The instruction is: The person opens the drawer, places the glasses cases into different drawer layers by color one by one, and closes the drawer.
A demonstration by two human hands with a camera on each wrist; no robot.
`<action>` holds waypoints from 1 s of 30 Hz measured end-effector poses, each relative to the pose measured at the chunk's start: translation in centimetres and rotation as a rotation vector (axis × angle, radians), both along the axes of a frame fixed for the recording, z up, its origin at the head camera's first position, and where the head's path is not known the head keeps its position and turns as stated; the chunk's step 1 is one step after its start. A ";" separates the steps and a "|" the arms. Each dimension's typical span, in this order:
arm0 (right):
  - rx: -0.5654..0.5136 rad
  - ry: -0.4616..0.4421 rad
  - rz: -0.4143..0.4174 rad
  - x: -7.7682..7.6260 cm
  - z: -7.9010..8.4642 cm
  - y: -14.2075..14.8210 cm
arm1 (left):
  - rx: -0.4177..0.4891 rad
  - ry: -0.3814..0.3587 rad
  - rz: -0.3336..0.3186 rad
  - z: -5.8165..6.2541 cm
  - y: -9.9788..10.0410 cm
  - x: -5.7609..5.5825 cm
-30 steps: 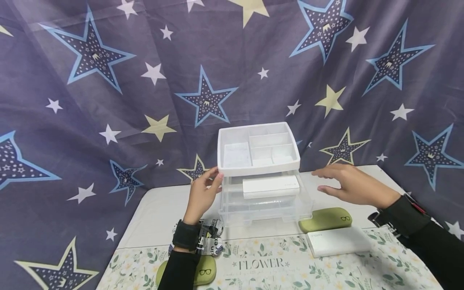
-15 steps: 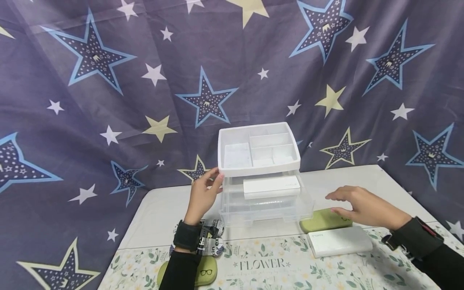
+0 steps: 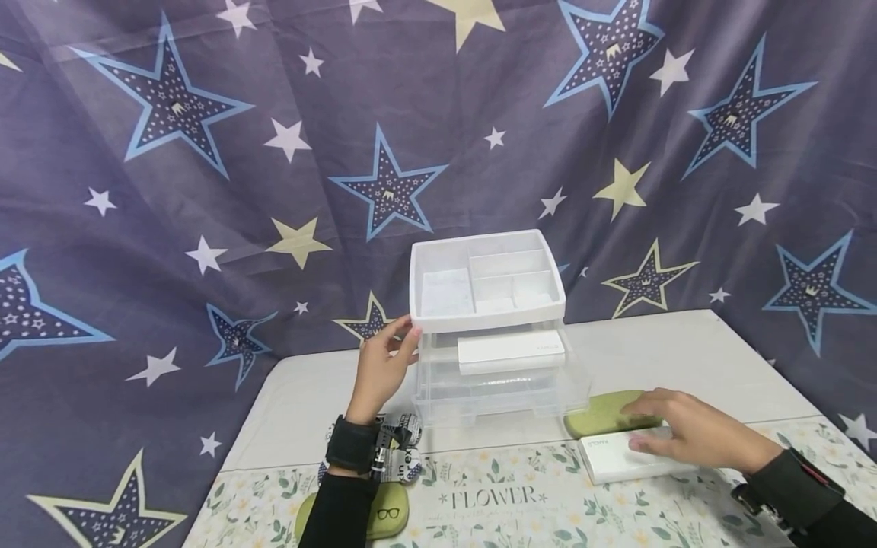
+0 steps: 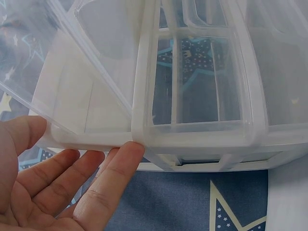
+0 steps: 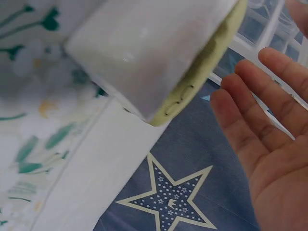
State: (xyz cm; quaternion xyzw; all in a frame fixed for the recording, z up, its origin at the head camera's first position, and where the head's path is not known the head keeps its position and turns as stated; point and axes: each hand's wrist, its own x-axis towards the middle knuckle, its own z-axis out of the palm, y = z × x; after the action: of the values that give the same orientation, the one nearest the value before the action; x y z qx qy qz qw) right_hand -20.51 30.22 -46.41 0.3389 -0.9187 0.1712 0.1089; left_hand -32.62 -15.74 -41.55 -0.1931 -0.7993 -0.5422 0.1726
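Note:
A white storage drawer unit (image 3: 488, 320) with clear drawers and a divided top tray stands at the middle of the table. My left hand (image 3: 384, 373) holds its left edge; in the left wrist view the thumb is on one side of the white frame (image 4: 91, 139) and the fingers on the other. A white box (image 3: 511, 352) lies in the clear upper drawer. On the right, my right hand (image 3: 699, 430) hovers over a second white box (image 3: 617, 457) and a green glasses case (image 3: 603, 415), fingers spread and holding nothing. The right wrist view shows the white box (image 5: 144, 53) beside the fingers.
Another green glasses case (image 3: 389, 514) lies at the front left, partly under my left forearm. Behind the left wrist is a black-and-white printed item (image 3: 404, 460). A floral cloth (image 3: 493, 525) covers the table's front, and a star-patterned curtain (image 3: 384, 76) hangs behind.
My right hand has come down and toward the front, from beside the drawer unit to over the white box and green glasses case. The left hand stays at the unit's edge.

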 end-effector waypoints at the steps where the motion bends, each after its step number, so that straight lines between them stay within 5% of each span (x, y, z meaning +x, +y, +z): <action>1: 0.000 -0.004 0.008 0.1 -0.2 0.0 | -0.001 0.000 0.001 0.0 0.0 0.0; 13: 0.082 -0.186 -0.015 0.3 -1.1 -0.1 | -0.001 0.005 0.005 0.0 0.0 0.0; 17: 0.119 -0.223 -0.032 0.2 -1.0 -0.6 | -0.005 -0.005 0.020 1.1 0.6 1.2; 21: 0.141 -0.192 -0.042 0.3 -1.2 -0.8 | -0.005 -0.020 0.024 2.3 1.1 2.4; 30: 0.194 -0.172 -0.041 0.4 -1.3 -1.3 | -0.003 -0.011 0.017 2.7 1.1 2.7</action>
State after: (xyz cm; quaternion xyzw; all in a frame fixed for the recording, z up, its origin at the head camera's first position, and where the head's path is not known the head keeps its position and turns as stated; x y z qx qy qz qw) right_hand -20.08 28.96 -47.67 0.3133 -0.9435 0.1076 0.0001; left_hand -29.97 -14.64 -38.82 -0.1835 -0.8027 -0.5404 0.1728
